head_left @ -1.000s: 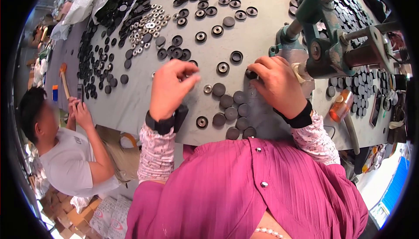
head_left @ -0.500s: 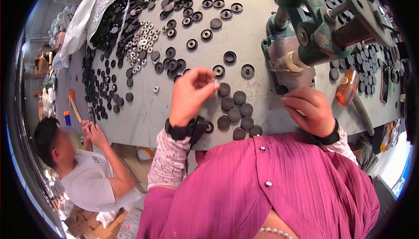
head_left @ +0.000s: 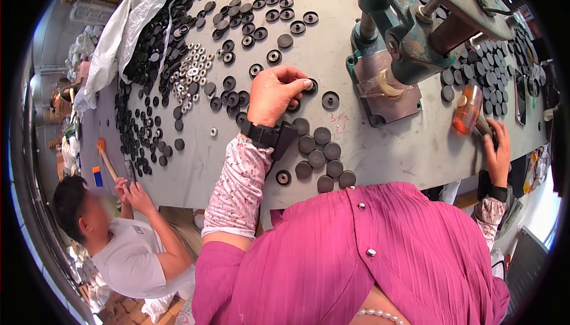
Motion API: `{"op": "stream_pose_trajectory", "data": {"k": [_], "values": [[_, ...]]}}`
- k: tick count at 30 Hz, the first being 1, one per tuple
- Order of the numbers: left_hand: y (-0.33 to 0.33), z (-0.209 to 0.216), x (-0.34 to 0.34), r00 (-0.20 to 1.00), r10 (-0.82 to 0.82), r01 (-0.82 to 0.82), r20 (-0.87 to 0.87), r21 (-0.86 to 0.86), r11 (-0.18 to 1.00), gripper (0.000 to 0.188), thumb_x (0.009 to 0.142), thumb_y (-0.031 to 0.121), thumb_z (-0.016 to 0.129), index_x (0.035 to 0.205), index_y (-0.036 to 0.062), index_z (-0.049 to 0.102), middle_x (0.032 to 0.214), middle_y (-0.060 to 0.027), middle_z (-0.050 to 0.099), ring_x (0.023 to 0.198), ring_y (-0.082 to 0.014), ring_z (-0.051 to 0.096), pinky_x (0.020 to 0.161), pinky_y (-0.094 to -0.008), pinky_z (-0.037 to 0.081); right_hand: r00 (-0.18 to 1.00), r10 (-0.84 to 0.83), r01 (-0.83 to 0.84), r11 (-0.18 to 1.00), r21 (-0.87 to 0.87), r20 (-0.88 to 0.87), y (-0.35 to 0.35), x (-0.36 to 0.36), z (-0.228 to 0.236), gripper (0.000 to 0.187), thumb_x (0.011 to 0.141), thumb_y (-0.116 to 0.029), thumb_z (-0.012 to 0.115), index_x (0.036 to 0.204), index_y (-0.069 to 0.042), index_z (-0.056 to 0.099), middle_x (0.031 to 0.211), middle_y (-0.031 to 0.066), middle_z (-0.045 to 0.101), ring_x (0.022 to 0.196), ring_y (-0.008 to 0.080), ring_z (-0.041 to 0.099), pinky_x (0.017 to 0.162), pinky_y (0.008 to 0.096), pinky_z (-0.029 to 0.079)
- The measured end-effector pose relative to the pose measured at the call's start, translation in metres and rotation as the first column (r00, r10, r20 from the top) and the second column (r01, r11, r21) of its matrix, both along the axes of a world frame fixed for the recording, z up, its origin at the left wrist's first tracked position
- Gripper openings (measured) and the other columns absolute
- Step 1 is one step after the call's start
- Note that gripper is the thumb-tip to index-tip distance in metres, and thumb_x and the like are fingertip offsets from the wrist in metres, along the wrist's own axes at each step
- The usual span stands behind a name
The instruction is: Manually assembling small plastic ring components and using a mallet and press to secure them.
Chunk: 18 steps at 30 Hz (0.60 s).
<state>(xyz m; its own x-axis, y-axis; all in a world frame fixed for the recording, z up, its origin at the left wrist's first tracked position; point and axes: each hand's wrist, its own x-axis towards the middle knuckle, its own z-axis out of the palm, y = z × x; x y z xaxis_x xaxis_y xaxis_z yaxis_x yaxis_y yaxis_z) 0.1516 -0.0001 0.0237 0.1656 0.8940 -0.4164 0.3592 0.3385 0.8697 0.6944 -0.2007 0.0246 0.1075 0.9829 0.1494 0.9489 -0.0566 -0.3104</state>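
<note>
Clearly, the left hand [head_left: 274, 94] pinched its grip closed at a black cap [head_left: 313, 87]; the right hand [head_left: 499, 151] touched a hammer [head_left: 468, 109], its grip unclear.

This looks like a workshop or small factory floor. A broad grey table [head_left: 380, 153] carries a worn green metal press [head_left: 418, 52] with a flat base plate. Black round caps [head_left: 154, 49] lie heaped by a white plastic sheet [head_left: 119, 34] and in loose groups across the surface, with silvery rings [head_left: 193, 71] clustered between them. An orange mallet-like tool [head_left: 466, 111] is at the right. Stored goods [head_left: 69, 147] crowd the left edge, and brown cartons [head_left: 117, 314] cover part of the floor
</note>
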Motion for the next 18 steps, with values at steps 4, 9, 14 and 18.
{"op": "stream_pose_trajectory", "data": {"k": [4, 9, 14, 18], "values": [[-0.017, 0.000, -0.009, 0.989, 0.123, -0.134, 0.083, 0.150, 0.979, 0.019, 0.093, 0.012, 0.080, 0.108, 0.0011, 0.077, 0.083, -0.0001, 0.072, 0.065, -0.0055, 0.063, 0.058, -0.0223, 0.051, 0.991, -0.003, -0.019, 0.987, -0.161, -0.136, -0.013, -0.003, -0.008, 0.046, 0.087, -0.012, 0.076, 0.130, 0.002, 0.062, 0.116, 0.0213, 0.062, 0.107, 0.0393, 0.064, 0.097, 0.0403, 0.050], [-0.078, 0.023, -0.060, 0.932, 0.340, -0.363, 0.129, 0.267, 0.893, 0.017, 0.094, 0.012, 0.080, 0.108, 0.0024, 0.077, 0.083, 0.0015, 0.070, 0.066, -0.0046, 0.060, 0.057, -0.0216, 0.049, 0.853, 0.149, -0.256, 0.955, -0.152, -0.499, -0.035, -0.067, 0.035, 0.029, 0.092, -0.011, 0.069, 0.115, 0.006, 0.065, 0.102, 0.0153, 0.067, 0.093, 0.0234, 0.065, 0.085, 0.0352, 0.051], [-0.136, 0.019, -0.080, 0.933, 0.309, -0.256, -0.186, 0.262, 0.930, 0.018, 0.090, 0.009, 0.081, 0.105, 0.0013, 0.076, 0.083, 0.0014, 0.069, 0.070, -0.0048, 0.059, 0.060, -0.0246, 0.048, 0.595, 0.003, -0.534, 0.749, -0.393, -0.804, 0.012, -0.178, 0.064, 0.043, 0.092, -0.020, 0.072, 0.125, 0.005, 0.064, 0.099, 0.0143, 0.070, 0.087, 0.0240, 0.068, 0.080, 0.0348, 0.052], [-0.170, 0.025, -0.067, 0.960, 0.157, -0.081, -0.230, 0.308, 0.948, 0.030, 0.080, 0.008, 0.089, 0.107, 0.0052, 0.075, 0.095, 0.0005, 0.066, 0.068, -0.0057, 0.056, 0.060, -0.0242, 0.046, 0.504, 0.189, -0.641, 0.736, -0.219, -0.843, 0.057, -0.227, 0.077, 0.051, 0.091, -0.018, 0.074, 0.135, 0.003, 0.059, 0.097, 0.0160, 0.069, 0.087, 0.0259, 0.068, 0.080, 0.0346, 0.052]]}}
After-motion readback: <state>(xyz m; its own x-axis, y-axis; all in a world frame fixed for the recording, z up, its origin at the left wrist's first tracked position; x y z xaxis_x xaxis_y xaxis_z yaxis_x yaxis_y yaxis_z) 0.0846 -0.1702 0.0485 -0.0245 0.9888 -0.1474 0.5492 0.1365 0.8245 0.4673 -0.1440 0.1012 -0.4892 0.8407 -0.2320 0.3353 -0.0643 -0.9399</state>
